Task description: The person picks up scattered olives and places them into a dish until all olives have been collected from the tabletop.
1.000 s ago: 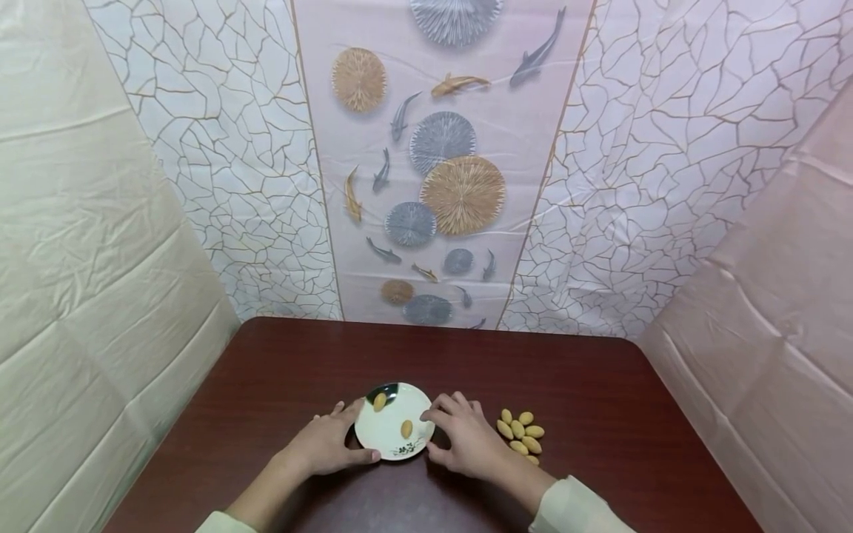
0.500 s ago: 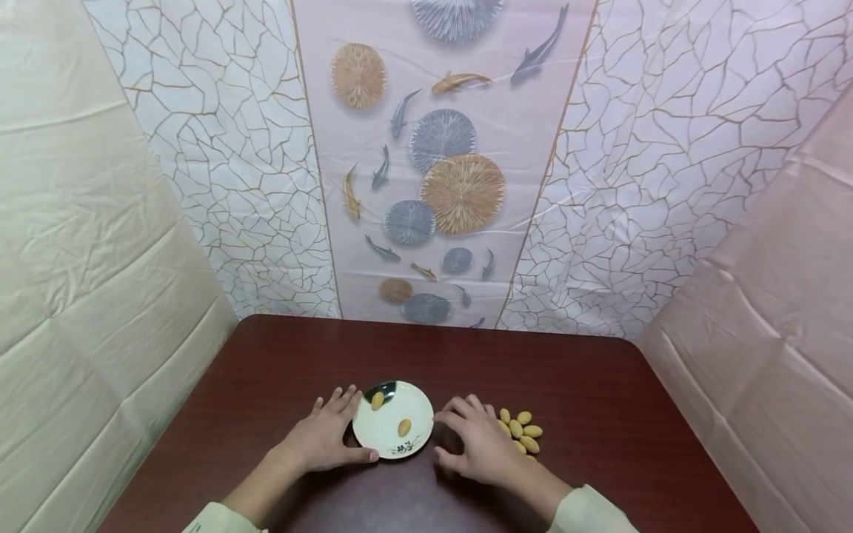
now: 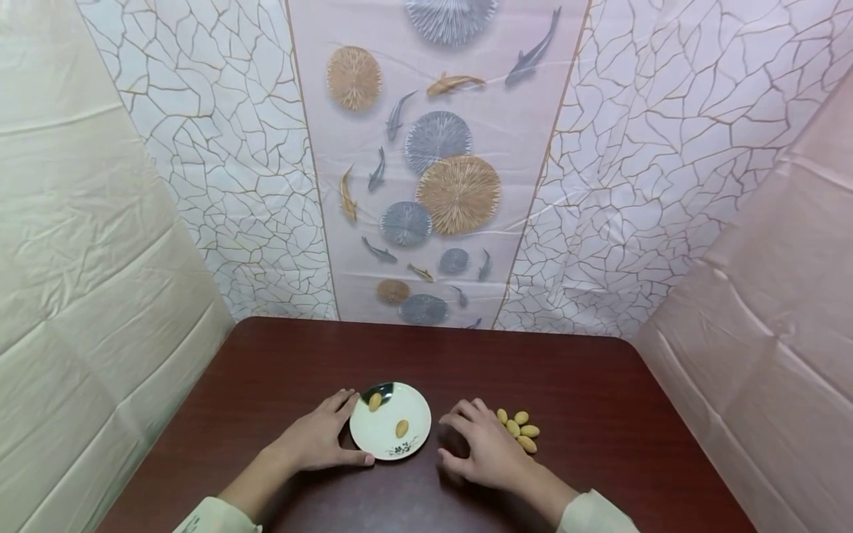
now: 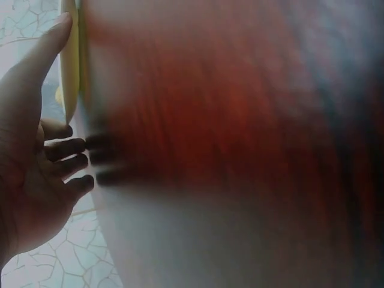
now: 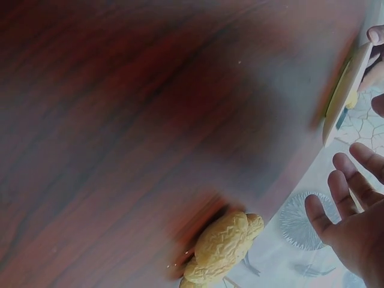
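Note:
A small white plate [image 3: 390, 429] with a dark green patch and a printed flower sprig lies on the table, holding two yellow-tan oval nut-like pieces, one on the green patch [image 3: 375, 402] and one near the middle [image 3: 402, 428]. My left hand [image 3: 316, 439] rests against the plate's left side, thumb at its front rim and fingers fairly straight. Right of the plate, my right hand [image 3: 484, 447] hovers apart from it, fingers loosely bent around nothing. Beyond that hand lies a cluster of similar pieces [image 3: 522, 431], partly hidden by it; the right wrist view shows wrinkled surfaces [image 5: 223, 243].
The dark red-brown table [image 3: 426, 355] has rounded far corners. A patterned cloth [image 3: 460, 194] with fish and round motifs hangs behind it. Plain beige cloths [image 3: 73, 311] stand along both sides.
My right hand has let go of the plate's right rim and moved right, covering part of the cluster. My left hand stays at the plate's left rim.

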Available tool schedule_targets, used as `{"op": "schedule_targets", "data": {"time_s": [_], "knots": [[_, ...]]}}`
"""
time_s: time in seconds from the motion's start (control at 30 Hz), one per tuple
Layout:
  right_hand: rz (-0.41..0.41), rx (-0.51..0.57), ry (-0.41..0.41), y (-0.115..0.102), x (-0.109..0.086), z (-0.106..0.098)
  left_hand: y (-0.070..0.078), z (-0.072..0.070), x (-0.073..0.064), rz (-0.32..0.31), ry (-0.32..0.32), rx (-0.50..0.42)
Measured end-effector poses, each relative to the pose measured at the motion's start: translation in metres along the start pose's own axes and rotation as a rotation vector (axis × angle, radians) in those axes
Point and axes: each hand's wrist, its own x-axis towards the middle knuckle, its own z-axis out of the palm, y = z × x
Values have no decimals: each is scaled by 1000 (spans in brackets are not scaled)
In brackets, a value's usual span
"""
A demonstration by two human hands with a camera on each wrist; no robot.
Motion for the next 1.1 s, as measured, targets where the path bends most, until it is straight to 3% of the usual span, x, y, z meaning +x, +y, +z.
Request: {"op": "schedule_targets", "data": {"time_s": [0.27,0.57,1.1], "knots": [[-5,6,33,5,-2,-4,-1,1,0,30,0,-21],[-14,-26,78,15,-13,-12,-4,6,4,21,-20,-14],[27,-94,74,42,-34,-27,-1,2,2,40,-33,-15]]}}
